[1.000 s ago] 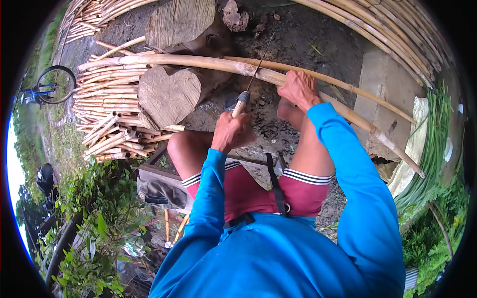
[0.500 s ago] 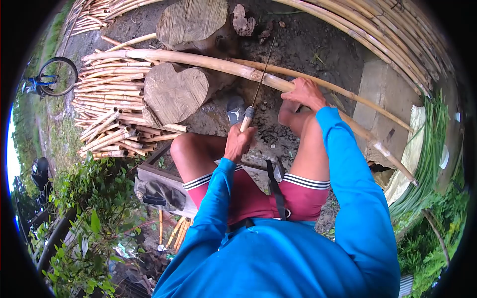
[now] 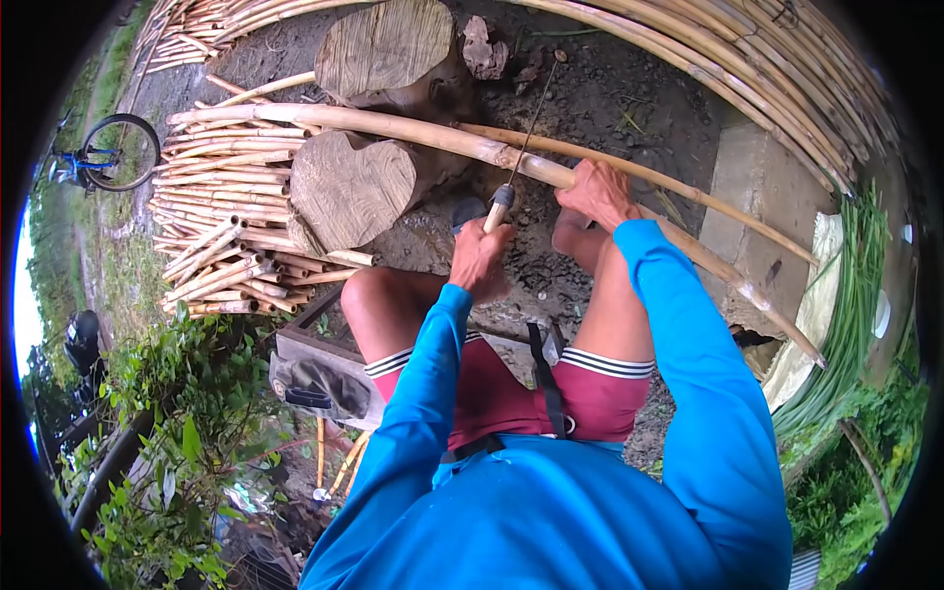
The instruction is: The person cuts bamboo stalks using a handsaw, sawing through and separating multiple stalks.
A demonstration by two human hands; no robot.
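My left hand (image 3: 479,260) is closed round the pale handle of a thin-bladed saw (image 3: 532,126). Its narrow blade crosses a long bamboo pole (image 3: 413,126) and points away from me. Farther along the pole, my right hand (image 3: 598,194) grips it from above, over my right shin. The pole's left part rests over a heart-shaped wood block (image 3: 352,189), and its other end slopes down to the right. A thinner pole (image 3: 688,187) runs behind it.
Cut bamboo pieces (image 3: 226,182) are stacked at the left, near a second stump (image 3: 383,47). Long poles (image 3: 747,74) arc across the upper right. A concrete block (image 3: 752,197) and green stalks (image 3: 855,295) lie at the right. A bicycle (image 3: 116,152) stands far left.
My left hand and the saw have moved slightly forward, away from my body, with the blade still across the pole. My right hand keeps its grip. The view has shifted a little.
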